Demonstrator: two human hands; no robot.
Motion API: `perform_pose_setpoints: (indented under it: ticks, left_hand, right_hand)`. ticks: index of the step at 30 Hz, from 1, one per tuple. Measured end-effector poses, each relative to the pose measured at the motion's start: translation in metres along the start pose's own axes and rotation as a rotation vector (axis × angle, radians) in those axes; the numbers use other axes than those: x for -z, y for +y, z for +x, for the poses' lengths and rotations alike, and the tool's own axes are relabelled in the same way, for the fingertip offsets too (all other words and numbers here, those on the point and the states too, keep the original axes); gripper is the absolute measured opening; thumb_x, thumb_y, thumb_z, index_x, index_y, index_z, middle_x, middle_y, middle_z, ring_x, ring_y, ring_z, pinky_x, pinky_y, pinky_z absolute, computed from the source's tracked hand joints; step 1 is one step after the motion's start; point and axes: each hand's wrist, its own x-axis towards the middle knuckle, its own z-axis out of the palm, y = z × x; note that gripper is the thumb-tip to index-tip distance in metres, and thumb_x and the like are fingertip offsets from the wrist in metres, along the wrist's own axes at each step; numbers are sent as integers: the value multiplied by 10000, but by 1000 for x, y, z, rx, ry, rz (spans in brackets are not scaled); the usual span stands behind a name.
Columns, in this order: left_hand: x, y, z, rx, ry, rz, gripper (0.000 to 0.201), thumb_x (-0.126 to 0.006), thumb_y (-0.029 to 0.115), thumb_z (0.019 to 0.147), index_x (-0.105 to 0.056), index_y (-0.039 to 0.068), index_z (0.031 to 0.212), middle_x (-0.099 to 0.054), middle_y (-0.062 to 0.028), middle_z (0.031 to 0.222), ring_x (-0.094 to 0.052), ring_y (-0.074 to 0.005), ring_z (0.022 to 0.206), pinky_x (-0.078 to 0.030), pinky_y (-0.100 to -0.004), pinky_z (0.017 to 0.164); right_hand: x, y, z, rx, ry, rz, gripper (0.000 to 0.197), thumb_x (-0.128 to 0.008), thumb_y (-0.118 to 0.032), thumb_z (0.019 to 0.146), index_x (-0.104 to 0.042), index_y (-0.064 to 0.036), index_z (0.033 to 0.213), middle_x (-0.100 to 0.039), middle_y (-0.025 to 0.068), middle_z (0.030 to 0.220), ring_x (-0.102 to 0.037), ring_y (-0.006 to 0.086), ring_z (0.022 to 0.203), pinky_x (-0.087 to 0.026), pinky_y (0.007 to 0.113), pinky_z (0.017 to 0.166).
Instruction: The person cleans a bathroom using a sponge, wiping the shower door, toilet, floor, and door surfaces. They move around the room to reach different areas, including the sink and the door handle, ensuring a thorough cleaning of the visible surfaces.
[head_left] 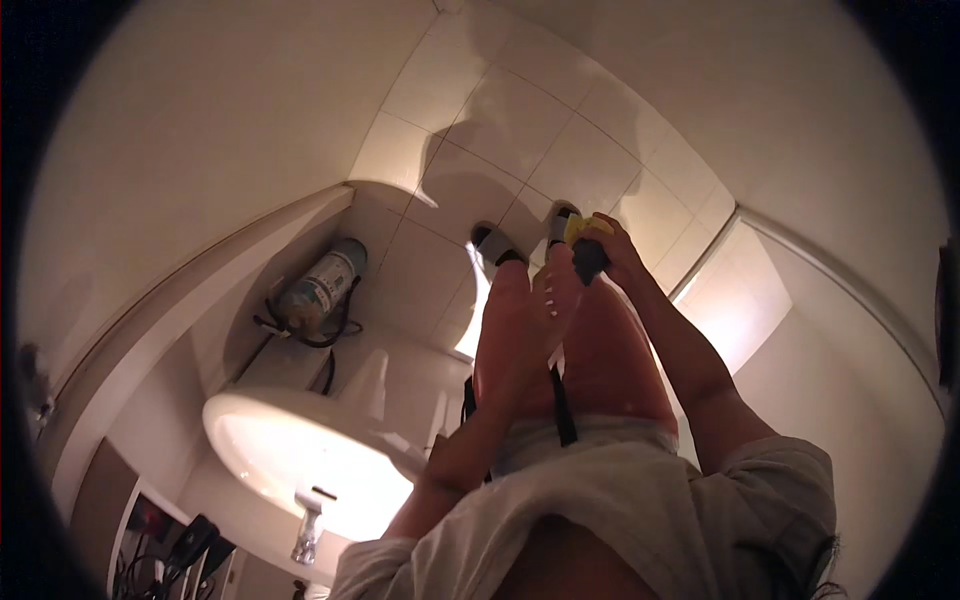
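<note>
My right hand (617, 255) is closed around a small object with a yellow part (588, 229) and a dark grey, pointed part (590, 260). Its exact kind does not show. The hand is held out in front of my right leg, above the feet. My left forearm (470, 450) reaches forward over my lap. In the dim light my left hand (545, 325) blends with the bare legs behind it, just short of the dark grey part. Its fingers are too indistinct to read. Grey slippers (497, 246) are on my feet.
At left a white washbasin (250, 425) with a metal tap (308, 530) juts out. Beyond it, a labelled cylinder (328, 282) with a dark hose stands by the wall. Dark items fill a shelf (170, 560) at lower left. Pale tiles (510, 120) cover the floor; a wall edge (840, 260) runs along the right.
</note>
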Motion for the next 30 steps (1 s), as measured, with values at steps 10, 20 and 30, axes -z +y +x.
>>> perform_pose_setpoints:
  ticks: [10,20,30]
  left_hand:
    - [26,-147,88,126,488,-330,499,-558,151,895,-344,25,1328,-513,-148,1163,-550,-193,953,-473,-291,823]
    - [28,-227,156,228,525,-291,428,-560,82,883,-409,6,1275,-543,-130,1155,-565,-169,987,-463,-277,856]
    - [48,-232,164,318,585,-542,364,-543,-12,870,-463,-14,1225,-566,-120,1137,-576,-156,1008,-459,-273,880]
  right_hand:
    - [25,17,289,228,128,-364,414,-669,-133,779,-498,-108,1155,-597,93,970,-609,195,807,-522,319,676]
    - [79,55,500,468,174,-1149,554,-606,-152,824,-394,-72,1330,-509,105,1235,-507,222,1092,-404,346,932]
    - [-111,438,398,1345,-690,-1888,409,-461,-129,796,-479,-62,1199,-540,201,1070,-518,333,1009,-296,545,1001]
